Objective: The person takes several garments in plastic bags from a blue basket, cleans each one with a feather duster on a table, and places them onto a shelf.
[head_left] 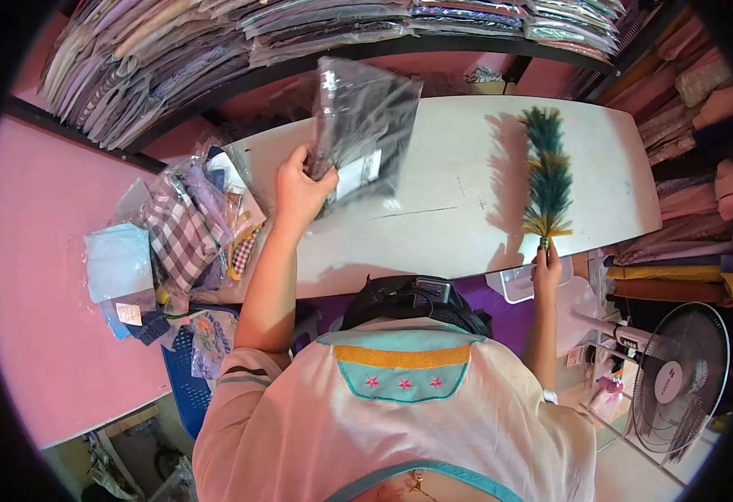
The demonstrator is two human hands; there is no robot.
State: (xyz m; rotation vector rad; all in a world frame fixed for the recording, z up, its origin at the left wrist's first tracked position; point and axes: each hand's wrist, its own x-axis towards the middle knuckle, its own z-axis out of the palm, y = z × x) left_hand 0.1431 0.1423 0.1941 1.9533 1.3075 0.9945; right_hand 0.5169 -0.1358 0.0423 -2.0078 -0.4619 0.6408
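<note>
My left hand [305,188] grips the lower left edge of a clear plastic packet of dark folded cloth [375,117], raised over the left part of the white table. A white label [359,171] shows on the packet, whose lower edge is blurred. In my right hand [546,261] is the handle of a feather duster [548,167] with green and yellow plumes. The duster points away from me above the table's right side and casts a shadow to its left.
Bagged clothes [184,226] are heaped left of the white table [458,184], partly over a pink surface [57,293]. Packed garments [333,25] line a shelf at the back. Fabric stacks [676,268] stand at the right, with a fan [680,376] below them.
</note>
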